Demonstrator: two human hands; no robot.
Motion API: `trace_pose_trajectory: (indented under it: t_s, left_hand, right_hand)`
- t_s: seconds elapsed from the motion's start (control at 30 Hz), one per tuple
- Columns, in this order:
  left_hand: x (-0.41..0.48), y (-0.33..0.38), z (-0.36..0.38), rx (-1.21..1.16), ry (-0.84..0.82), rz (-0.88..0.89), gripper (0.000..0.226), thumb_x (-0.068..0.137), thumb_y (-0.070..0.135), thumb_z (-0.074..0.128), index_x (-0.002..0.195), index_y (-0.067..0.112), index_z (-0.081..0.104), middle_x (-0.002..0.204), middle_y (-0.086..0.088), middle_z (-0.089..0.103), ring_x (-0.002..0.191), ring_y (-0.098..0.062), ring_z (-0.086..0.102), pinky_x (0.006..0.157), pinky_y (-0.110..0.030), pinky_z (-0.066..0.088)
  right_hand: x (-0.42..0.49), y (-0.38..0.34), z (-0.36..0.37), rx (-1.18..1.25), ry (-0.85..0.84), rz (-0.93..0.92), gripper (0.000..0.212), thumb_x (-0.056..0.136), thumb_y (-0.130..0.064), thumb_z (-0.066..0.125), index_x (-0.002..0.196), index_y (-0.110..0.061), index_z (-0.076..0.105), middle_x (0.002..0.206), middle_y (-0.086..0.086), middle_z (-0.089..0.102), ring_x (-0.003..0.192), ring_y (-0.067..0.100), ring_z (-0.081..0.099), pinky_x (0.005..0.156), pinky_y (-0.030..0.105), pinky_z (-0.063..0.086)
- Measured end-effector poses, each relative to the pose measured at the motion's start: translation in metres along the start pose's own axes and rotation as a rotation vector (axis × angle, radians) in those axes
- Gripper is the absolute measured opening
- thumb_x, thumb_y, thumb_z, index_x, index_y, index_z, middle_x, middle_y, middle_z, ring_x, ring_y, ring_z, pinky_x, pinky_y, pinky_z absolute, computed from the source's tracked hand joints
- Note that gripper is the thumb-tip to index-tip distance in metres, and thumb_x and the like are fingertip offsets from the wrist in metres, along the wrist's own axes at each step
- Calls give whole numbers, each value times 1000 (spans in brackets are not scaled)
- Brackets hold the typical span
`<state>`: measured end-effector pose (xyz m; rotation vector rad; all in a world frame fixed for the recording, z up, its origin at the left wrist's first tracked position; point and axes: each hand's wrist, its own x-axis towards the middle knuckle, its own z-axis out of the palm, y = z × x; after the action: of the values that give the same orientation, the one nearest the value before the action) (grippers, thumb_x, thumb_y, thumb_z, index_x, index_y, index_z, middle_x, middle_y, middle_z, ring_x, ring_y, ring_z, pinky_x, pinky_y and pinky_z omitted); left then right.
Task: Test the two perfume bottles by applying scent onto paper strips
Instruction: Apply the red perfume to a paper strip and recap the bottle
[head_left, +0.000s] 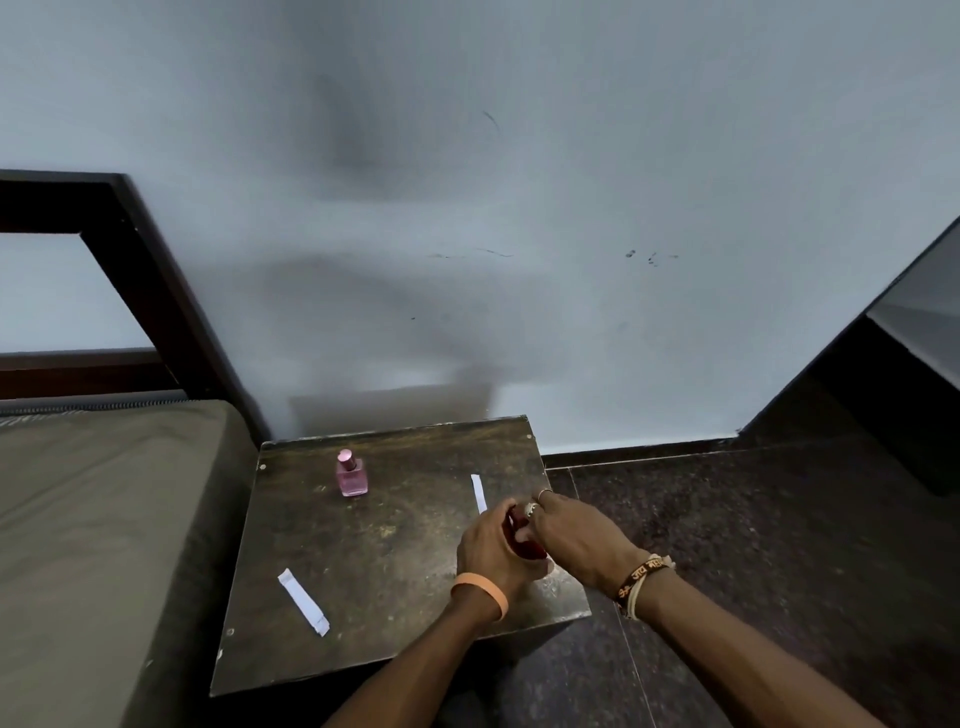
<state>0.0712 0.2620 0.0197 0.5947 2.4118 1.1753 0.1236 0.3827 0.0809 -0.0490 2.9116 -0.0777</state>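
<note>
red bottle (525, 548) gripped in left hand (491, 545), right hand (576, 535) holding its top

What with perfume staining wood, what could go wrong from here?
1. The left hand and right hand grip the red bottle close to the table's right edge; a slip could drop it onto the floor.
2. The far strip lies loose beside the hands; a stray move might brush it away.
</note>
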Motion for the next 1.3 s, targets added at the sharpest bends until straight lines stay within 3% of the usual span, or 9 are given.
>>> trace_pose_trajectory:
  t_s: [0.13,0.23,0.37,0.47,0.57,0.77,0.93,1.1,1.3]
  left_hand:
    - [4,3,-2,42,-27,5,53,52,47,73,101,32,60,97,9,70,90,-13,65,84,-29,53]
    - [4,5,-2,102,-37,24,51,57,47,74,103,32,59,100,8,70,94,-14,64,88,-28,51]
    - [0,7,-5,55,-21,23,52,61,45,76,109,32,61,105,8,70,98,-14,64,94,-28,49]
    - [-3,5,-7,1,-5,15,53,55,47,74,105,34,61,96,13,71,89,-7,65,86,-25,53]
    - [-2,4,-7,-6,-12,5,58,51,49,76,104,33,60,95,13,71,87,-7,66,84,-25,54]
    - [1,2,-5,18,-13,31,57,57,49,77,109,31,61,102,10,71,93,-11,66,90,-26,52]
    - [0,4,-6,-5,-30,24,60,62,43,79,116,28,60,110,5,70,101,-15,64,95,-27,46]
    - [-1,4,-6,9,-30,-4,72,57,48,80,122,29,57,111,7,69,101,-15,64,94,-28,50]
    - [0,3,-6,-10,-21,11,56,60,44,78,113,34,59,103,9,71,95,-10,65,88,-21,48]
  right_hand:
    - [1,-1,-2,-170,-3,-5,36,106,-33,32,119,-9,56,111,11,56,99,28,59,86,40,49]
    - [5,-14,-4,-180,-6,82,34,106,-32,33,109,-9,58,104,9,60,89,28,63,75,39,52]
    - [8,-27,-5,49,14,274,34,103,-37,36,109,-12,57,105,8,63,92,29,64,75,38,52]
    - [3,-19,-6,185,-50,226,34,99,-37,46,124,-14,52,116,7,58,102,27,60,84,37,51]
    - [0,-14,-2,170,-79,192,29,101,-29,46,125,-13,49,119,8,57,105,26,59,85,37,50]
    - [3,-13,2,362,-66,277,23,103,-30,38,109,-12,52,102,6,60,82,18,55,73,29,43]
    - [5,-19,2,122,-83,214,25,104,-25,40,121,-9,50,112,10,62,93,26,65,76,33,51]
    - [5,-18,5,155,-15,294,46,101,-52,32,117,-13,52,103,5,64,89,23,66,75,33,53]
    - [4,-16,5,-28,-31,214,33,103,-36,40,127,-13,36,113,8,63,99,27,63,77,39,56]
